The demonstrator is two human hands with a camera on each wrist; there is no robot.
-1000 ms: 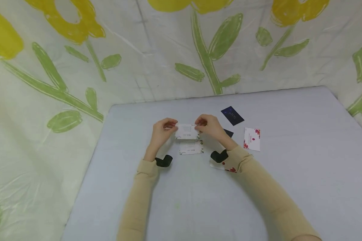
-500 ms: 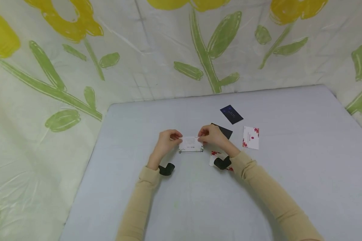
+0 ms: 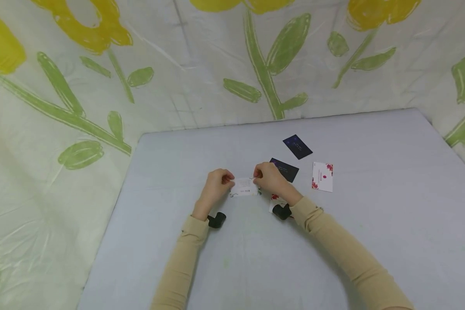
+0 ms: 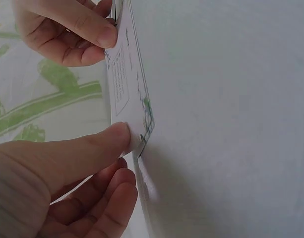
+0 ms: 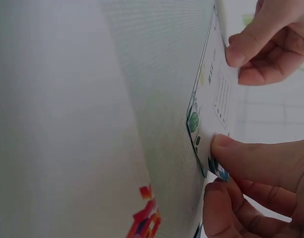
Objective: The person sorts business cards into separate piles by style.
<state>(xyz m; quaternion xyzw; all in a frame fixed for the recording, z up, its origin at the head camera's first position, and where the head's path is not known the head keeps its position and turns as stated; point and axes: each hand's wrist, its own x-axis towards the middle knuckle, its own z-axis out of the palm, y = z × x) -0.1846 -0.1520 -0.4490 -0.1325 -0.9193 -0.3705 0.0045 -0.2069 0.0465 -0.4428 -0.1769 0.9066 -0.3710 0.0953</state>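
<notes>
Across a pale table [image 3: 139, 241], a left hand [image 3: 217, 184] and right hand [image 3: 269, 177] each pinch one short end of a leaf-trimmed white business card [image 3: 243, 187] between them. Likely light and easily bent, it suits that end hold. Right of the grip lie a navy card [image 3: 297, 147], a black card [image 3: 289, 171] and a red-flowered card [image 3: 323, 177]; a partly covered card [image 3: 277, 199] could snag the right wrist.

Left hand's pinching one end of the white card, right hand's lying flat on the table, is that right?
Not quite: the right hand isn't flat on the table; the right wrist view shows it pinching the other end of the white card.
</notes>
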